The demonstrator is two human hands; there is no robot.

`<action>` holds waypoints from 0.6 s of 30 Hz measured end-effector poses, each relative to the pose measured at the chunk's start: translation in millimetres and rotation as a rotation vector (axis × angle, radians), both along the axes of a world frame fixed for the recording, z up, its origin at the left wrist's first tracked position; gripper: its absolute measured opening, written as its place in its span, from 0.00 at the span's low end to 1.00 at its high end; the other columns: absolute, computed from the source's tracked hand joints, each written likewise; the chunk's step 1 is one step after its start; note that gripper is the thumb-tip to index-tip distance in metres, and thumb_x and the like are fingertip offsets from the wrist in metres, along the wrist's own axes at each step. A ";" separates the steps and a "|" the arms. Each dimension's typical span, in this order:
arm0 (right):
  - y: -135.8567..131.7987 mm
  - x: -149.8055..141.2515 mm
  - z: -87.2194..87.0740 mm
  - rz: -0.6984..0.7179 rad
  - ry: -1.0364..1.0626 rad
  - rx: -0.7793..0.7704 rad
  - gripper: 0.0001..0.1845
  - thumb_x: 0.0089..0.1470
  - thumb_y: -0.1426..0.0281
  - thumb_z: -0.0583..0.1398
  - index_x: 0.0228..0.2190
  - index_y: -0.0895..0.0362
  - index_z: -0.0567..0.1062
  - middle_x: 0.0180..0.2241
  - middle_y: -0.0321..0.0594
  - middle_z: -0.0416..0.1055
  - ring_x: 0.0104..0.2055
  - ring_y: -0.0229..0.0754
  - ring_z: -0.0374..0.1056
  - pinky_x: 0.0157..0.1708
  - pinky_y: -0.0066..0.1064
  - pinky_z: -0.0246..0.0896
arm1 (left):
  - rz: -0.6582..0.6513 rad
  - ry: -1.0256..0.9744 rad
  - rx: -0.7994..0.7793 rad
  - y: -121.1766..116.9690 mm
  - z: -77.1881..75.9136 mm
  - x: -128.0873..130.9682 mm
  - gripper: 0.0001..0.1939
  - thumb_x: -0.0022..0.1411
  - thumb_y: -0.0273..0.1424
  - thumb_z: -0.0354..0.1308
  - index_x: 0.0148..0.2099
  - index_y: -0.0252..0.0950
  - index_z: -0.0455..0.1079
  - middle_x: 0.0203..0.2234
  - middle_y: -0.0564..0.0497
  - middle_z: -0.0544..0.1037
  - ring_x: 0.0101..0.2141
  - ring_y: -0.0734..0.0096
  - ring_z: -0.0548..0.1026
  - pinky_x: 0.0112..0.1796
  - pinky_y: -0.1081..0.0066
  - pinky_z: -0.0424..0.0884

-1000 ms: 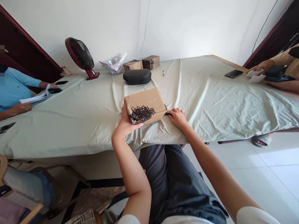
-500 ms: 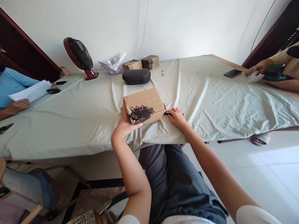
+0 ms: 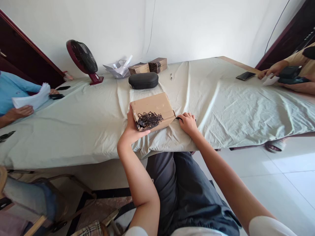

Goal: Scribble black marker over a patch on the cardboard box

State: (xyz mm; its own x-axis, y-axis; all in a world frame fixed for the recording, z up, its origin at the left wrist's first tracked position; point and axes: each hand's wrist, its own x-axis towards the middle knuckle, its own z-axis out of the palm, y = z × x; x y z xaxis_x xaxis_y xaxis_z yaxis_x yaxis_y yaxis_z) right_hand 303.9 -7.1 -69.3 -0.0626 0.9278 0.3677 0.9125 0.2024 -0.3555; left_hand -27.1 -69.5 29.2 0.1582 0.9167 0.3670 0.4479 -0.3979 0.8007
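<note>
A brown cardboard box [image 3: 154, 101] lies tilted near the front of the table, with dark tangled scribble-like marks on its near left corner. My left hand [image 3: 133, 127] grips the left end of this box, thumb along the near side and fingers behind the end. At the box's right end, my right hand [image 3: 187, 123] is closed around a slim black knife [image 3: 178, 118]. The knife's tip points left and meets the box's right edge; whether it is inside the seam I cannot tell. Most of its handle is hidden under my fingers.
Beyond the box stand a black zip case [image 3: 143, 80], two smaller cartons [image 3: 157, 65], a bag of papers [image 3: 119, 68] and a fan [image 3: 83, 59]. A phone [image 3: 245, 76] lies at right. One person at left holds papers [image 3: 33, 98]; another at right holds a dark device [image 3: 291, 76].
My right hand has shifted slightly right with the knife, drawing it a little outward from the box's end. My left hand and the box stay put. The person at left has moved the papers.
</note>
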 end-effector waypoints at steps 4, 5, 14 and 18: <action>0.3 4.1 0.5 -0.004 0.080 0.053 0.27 0.69 0.71 0.50 0.62 0.56 0.79 0.47 0.54 0.75 0.47 0.53 0.70 0.49 0.44 0.63 | -0.013 0.090 0.076 -1.2 3.2 3.7 0.74 0.51 0.29 0.78 0.82 0.54 0.27 0.78 0.41 0.48 0.77 0.44 0.55 0.75 0.45 0.56; 0.1 6.2 1.0 0.006 0.162 0.104 0.28 0.69 0.72 0.50 0.64 0.56 0.77 0.47 0.53 0.74 0.45 0.51 0.70 0.48 0.43 0.65 | -0.017 0.109 0.118 -1.9 4.1 5.5 0.74 0.52 0.29 0.78 0.82 0.54 0.27 0.79 0.41 0.47 0.77 0.43 0.54 0.75 0.45 0.56; -37.8 5.7 65.7 0.248 1.345 0.506 0.12 0.63 0.68 0.61 0.46 0.48 0.81 0.44 0.39 0.79 0.44 0.43 0.80 0.41 0.38 0.78 | -0.062 0.200 0.226 -7.5 11.1 15.2 0.74 0.54 0.35 0.80 0.82 0.55 0.25 0.79 0.41 0.45 0.78 0.41 0.51 0.74 0.44 0.58; -66.8 -23.1 113.8 0.363 1.369 0.564 0.18 0.55 0.64 0.75 0.45 0.44 0.78 0.40 0.33 0.80 0.38 0.38 0.77 0.36 0.31 0.74 | -0.072 0.212 0.208 -7.2 11.8 14.6 0.74 0.55 0.42 0.80 0.82 0.55 0.24 0.79 0.40 0.45 0.77 0.40 0.55 0.73 0.44 0.60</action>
State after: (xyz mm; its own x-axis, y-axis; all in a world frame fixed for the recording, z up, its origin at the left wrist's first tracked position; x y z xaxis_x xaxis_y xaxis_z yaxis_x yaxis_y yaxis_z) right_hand 280.8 -74.0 44.5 0.4227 0.6612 0.6198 -0.1714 0.7299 -0.6618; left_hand -12.5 -76.7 41.0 0.3126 0.8092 0.4974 0.5610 -0.5799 0.5908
